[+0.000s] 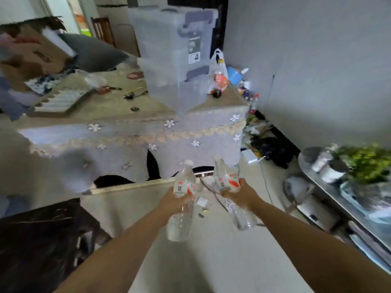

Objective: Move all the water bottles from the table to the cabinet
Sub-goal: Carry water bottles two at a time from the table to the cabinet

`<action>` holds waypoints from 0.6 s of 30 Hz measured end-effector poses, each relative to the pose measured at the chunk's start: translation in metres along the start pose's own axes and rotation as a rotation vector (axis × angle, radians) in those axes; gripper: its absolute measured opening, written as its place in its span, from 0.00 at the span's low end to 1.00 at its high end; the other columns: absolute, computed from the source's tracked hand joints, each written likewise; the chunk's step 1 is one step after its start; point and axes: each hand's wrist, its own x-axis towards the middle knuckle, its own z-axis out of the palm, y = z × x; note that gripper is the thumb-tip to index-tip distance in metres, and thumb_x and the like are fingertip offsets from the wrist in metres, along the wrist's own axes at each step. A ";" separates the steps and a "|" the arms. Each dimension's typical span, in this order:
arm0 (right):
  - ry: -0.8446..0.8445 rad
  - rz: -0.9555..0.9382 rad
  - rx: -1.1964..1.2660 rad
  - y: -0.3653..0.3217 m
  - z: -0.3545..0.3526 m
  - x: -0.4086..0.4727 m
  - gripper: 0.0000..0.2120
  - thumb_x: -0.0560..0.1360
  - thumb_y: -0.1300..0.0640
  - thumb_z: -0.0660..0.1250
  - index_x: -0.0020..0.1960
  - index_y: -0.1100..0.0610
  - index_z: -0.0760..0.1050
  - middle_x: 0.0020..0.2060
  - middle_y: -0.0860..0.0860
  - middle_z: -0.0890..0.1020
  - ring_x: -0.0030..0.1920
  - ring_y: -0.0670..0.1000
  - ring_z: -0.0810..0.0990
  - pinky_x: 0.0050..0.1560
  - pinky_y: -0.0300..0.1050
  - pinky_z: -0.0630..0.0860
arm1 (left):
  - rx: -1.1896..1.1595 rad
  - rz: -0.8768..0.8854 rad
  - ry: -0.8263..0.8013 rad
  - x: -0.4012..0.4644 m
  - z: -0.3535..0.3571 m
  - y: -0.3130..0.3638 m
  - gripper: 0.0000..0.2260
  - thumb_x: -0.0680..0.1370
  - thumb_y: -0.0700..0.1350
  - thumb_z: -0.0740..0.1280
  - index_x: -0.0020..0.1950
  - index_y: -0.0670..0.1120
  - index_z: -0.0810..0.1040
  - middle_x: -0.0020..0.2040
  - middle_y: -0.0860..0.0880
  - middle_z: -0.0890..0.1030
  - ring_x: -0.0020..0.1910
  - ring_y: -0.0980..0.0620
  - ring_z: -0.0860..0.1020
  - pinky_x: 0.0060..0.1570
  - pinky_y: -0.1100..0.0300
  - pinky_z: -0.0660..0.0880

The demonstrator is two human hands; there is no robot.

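My left hand (172, 203) grips a clear water bottle (183, 187) with a red and white label around its middle. A second clear bottle (227, 178) of the same kind is gripped by my right hand (239, 194). Both bottles are held in front of me above the floor, caps pointing away towards the table (135, 132). The table has a grey cloth with white flowers and a lace band. Another bottle with a red label (220, 76) stands near the table's far right corner. The picture is blurred.
Stacked clear plastic storage boxes (175, 53) stand on the table, with a tray, tools and cardboard to the left. A dark piece of furniture (42, 240) is at lower left. A metal shelf (347, 210) with a green plant runs along the right wall. Clutter lies beside the table's right end.
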 end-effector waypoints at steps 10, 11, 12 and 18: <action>0.544 0.356 0.276 0.133 -0.093 -0.143 0.25 0.62 0.46 0.75 0.56 0.52 0.75 0.47 0.52 0.83 0.47 0.52 0.83 0.51 0.52 0.81 | 0.315 -0.024 -0.508 0.030 0.168 0.019 0.24 0.67 0.51 0.75 0.58 0.40 0.76 0.47 0.40 0.81 0.42 0.43 0.80 0.44 0.53 0.77; 0.580 0.394 0.306 0.142 -0.093 -0.163 0.27 0.63 0.45 0.75 0.59 0.54 0.73 0.49 0.52 0.83 0.49 0.53 0.83 0.54 0.53 0.80 | 0.370 -0.006 -0.564 0.025 0.182 0.019 0.24 0.68 0.51 0.75 0.59 0.41 0.76 0.48 0.40 0.81 0.43 0.44 0.80 0.43 0.53 0.79; 0.617 0.416 0.344 0.150 -0.092 -0.182 0.28 0.64 0.46 0.75 0.60 0.54 0.73 0.49 0.52 0.83 0.51 0.54 0.83 0.55 0.54 0.80 | 0.408 0.008 -0.616 0.018 0.195 0.018 0.25 0.67 0.51 0.75 0.59 0.42 0.76 0.48 0.40 0.82 0.44 0.44 0.81 0.45 0.52 0.80; 0.925 0.623 0.493 0.191 -0.051 -0.313 0.23 0.65 0.46 0.76 0.56 0.50 0.73 0.52 0.52 0.82 0.48 0.51 0.81 0.53 0.51 0.78 | 0.548 0.059 -0.904 -0.047 0.276 -0.009 0.22 0.70 0.48 0.74 0.61 0.43 0.76 0.53 0.40 0.83 0.49 0.43 0.82 0.53 0.47 0.80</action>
